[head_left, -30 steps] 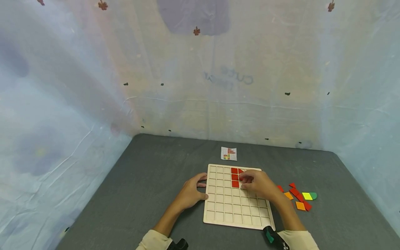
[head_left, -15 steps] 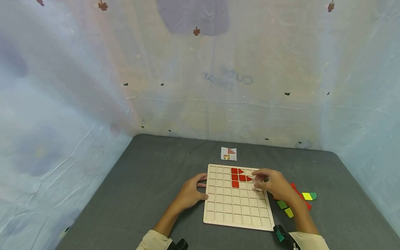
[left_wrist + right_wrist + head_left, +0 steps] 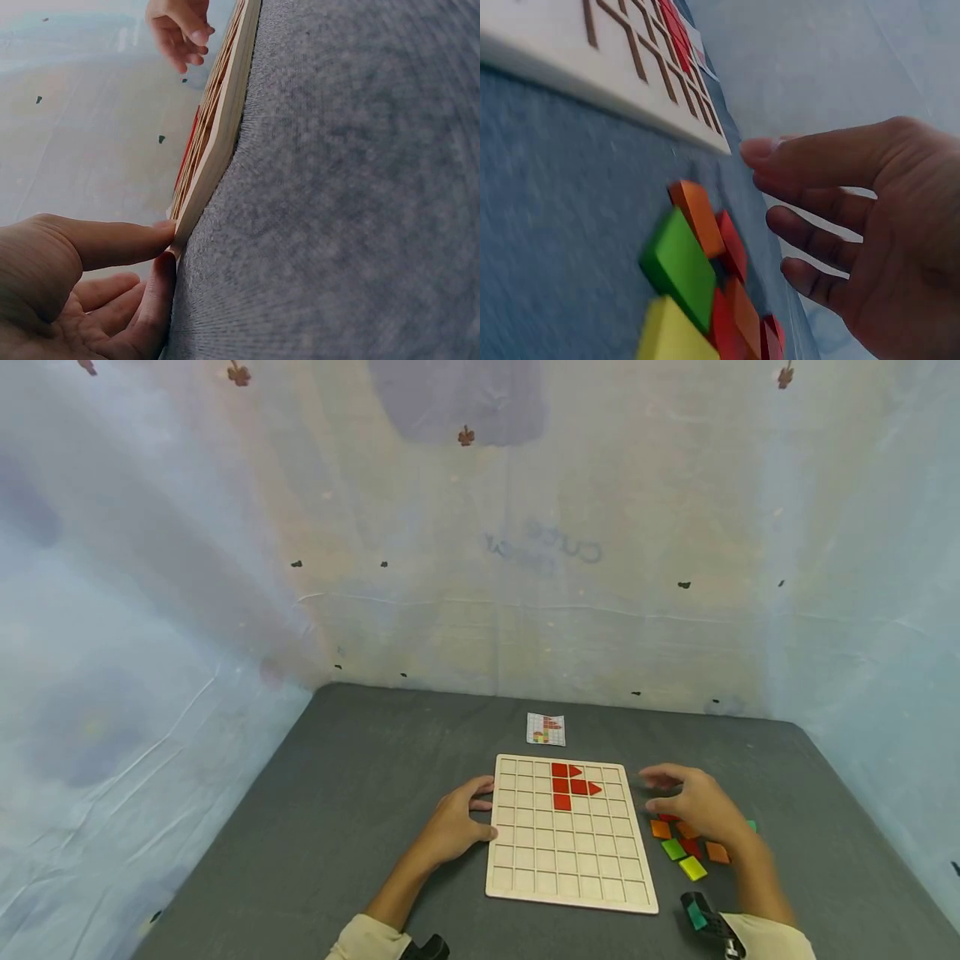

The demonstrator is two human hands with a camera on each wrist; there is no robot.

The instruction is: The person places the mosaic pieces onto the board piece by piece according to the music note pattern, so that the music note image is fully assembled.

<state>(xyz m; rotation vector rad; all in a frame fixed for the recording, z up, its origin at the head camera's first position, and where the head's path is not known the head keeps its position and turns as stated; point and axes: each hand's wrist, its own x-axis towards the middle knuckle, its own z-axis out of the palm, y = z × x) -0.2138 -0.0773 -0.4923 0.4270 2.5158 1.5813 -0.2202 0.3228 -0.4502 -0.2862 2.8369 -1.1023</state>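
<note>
A pale wooden grid board point(image 3: 566, 860) lies on the dark table, with several red tiles point(image 3: 561, 786) set in its upper cells, two of them triangular. Against its left edge rests my left hand point(image 3: 453, 822); in the left wrist view the thumb point(image 3: 124, 244) and a finger touch the board's side. Off the board's right edge, my right hand point(image 3: 693, 797) hovers above loose tiles with nothing visible in its relaxed fingers. Beneath it are a green tile point(image 3: 681, 262), a yellow tile point(image 3: 673, 334), an orange tile point(image 3: 697, 217) and red ones, partly hidden by the hand and forearm.
A small printed card point(image 3: 546, 729) with a coloured grid pattern lies behind the board. The dark cloth-covered table point(image 3: 360, 760) meets a pale, patterned sheet point(image 3: 480, 635) at its back and sides.
My right hand has moved right, from the red tiles on the board to above the loose tiles. A red triangle and the tile beside it are now uncovered. The left hand stays put.
</note>
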